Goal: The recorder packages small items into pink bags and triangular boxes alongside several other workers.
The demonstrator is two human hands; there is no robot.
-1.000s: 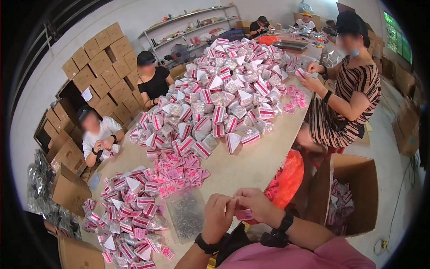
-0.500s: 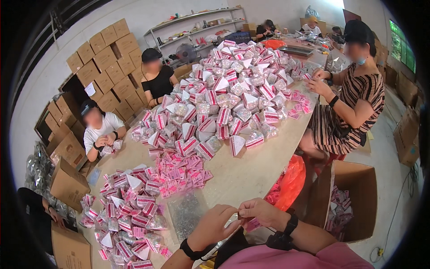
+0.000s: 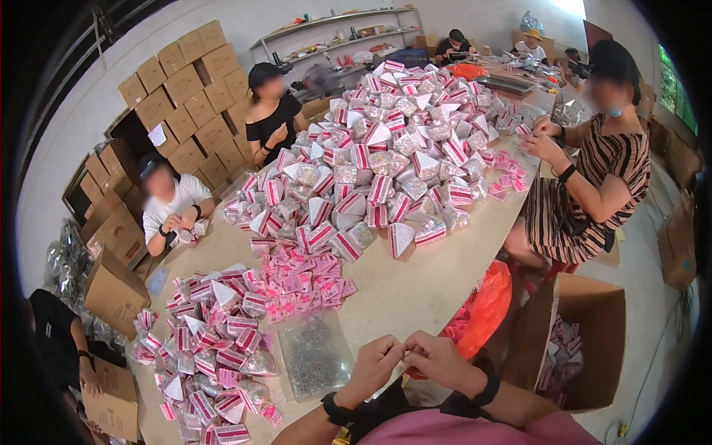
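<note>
My left hand [image 3: 376, 365] and my right hand [image 3: 443, 362] meet at the table's near edge, fingertips curled and pressed together. Whatever they pinch is hidden behind the fingers. Just left of my left hand lies a clear shallow tray [image 3: 343, 373] with many small dark metallic bits in it. Beyond the tray is a heap of small flat pink packets [image 3: 308, 285]. A pile of clear bags with pink-and-white card tops [image 3: 215, 348] spreads to the left. An orange-red plastic bag [image 3: 486, 308] with pink packets inside hangs by the edge, beyond my right hand.
A large mound of similar bags [image 3: 386, 163] covers the table's [image 3: 415, 297] middle. To my right stands an open carton [image 3: 593, 341] holding pink packets. Co-workers sit around: a person in stripes [image 3: 601, 170], one in white [image 3: 174, 200], one in black [image 3: 271, 111]. Cartons [image 3: 185, 104] are stacked behind.
My hands have drawn closer together, and the pink packet seen under my right hand is no longer clearly visible. The person in black at the back has raised a hand. The view has shifted slightly.
</note>
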